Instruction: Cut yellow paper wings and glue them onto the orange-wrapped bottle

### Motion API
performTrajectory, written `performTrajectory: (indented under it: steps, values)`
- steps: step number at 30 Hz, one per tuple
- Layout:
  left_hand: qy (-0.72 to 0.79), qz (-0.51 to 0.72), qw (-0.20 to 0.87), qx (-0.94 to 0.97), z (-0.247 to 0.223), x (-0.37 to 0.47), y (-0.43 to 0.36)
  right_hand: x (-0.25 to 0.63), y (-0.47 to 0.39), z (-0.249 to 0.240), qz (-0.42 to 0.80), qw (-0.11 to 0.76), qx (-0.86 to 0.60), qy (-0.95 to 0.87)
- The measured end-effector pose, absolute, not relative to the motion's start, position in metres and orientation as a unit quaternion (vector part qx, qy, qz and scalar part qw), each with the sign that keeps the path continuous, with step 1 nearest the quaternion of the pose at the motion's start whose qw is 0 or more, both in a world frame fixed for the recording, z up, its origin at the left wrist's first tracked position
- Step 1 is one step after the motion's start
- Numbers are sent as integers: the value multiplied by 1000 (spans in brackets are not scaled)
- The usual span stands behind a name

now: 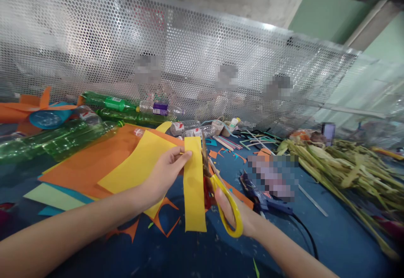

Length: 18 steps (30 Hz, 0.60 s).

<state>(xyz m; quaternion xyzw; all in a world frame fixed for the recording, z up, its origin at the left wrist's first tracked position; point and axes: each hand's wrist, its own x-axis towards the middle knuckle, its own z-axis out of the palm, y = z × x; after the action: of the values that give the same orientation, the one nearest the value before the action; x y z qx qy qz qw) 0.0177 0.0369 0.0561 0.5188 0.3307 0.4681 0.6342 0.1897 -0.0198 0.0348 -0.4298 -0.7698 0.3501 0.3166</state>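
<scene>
A long strip of yellow paper hangs upright in the middle of the head view. My left hand pinches its left edge near the top between thumb and fingers. My right hand is wrapped round the yellow-handled scissors. Their dark, stained blades point up along the strip's right edge, close to it. Whether the blades touch the paper I cannot tell. Behind my left hand lies a larger yellow sheet, on top of orange sheets.
Green plastic bottles lie at the left. Orange paper scraps litter the blue table. A blue glue gun with a black cord lies right of the scissors. Dried husks are piled far right. Perforated metal mesh stands behind.
</scene>
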Motion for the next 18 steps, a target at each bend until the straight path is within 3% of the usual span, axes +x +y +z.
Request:
performTrajectory:
  steps: [3, 18]
  values:
    - [328, 461, 629, 533, 55, 17, 37, 189, -20, 36, 372, 324, -410, -767]
    - [338, 452, 620, 545, 55, 17, 36, 191, -22, 38, 259, 314, -432, -805]
